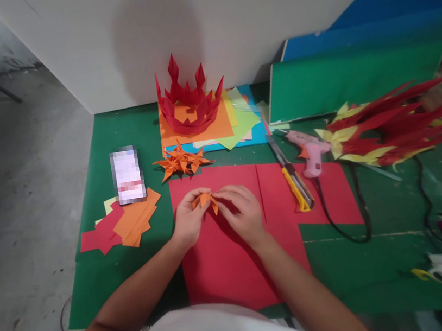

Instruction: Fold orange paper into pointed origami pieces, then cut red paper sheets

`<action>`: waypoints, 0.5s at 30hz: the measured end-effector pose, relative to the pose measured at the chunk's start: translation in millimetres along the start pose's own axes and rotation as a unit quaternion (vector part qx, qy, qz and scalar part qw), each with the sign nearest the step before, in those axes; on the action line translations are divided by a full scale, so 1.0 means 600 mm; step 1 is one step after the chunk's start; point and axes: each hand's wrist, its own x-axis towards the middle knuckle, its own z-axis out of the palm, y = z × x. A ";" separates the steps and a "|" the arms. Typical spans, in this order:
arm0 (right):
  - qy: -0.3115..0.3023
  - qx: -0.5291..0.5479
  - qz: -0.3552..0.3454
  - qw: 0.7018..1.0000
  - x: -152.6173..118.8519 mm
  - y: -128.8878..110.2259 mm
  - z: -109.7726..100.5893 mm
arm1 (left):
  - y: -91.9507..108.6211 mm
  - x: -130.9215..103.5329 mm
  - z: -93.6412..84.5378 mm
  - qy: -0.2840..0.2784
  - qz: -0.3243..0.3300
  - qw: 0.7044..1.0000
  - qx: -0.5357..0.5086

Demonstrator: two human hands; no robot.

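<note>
Between both hands is a small orange folded paper flower, with pointed petals. My left hand pinches it from the left, fingers closed. From the other side, my right hand grips a petal between thumb and fingertips. Below them lies a large red paper sheet. Just beyond the hands sits a pile of similar orange paper flowers. Behind that pile, a red folded paper crown rests on stacked coloured sheets.
A phone and loose red and orange paper pieces lie at left. To the right are a yellow box cutter, a pink glue gun with its black cord, and red-and-yellow paper flowers. A green board stands behind.
</note>
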 end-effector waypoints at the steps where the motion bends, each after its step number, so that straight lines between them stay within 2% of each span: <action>1: 0.002 0.002 -0.001 1.000 0.000 0.000 0.000 | 0.000 0.000 0.001 0.002 0.001 1.000 -0.002; 8: -0.002 0.005 -0.008 1.000 0.001 -0.002 0.002 | 0.006 -0.005 0.004 0.035 -0.011 0.999 -0.005; 15: 0.005 0.060 0.051 0.997 0.000 -0.004 0.001 | 0.002 -0.008 0.003 0.031 0.042 0.998 0.035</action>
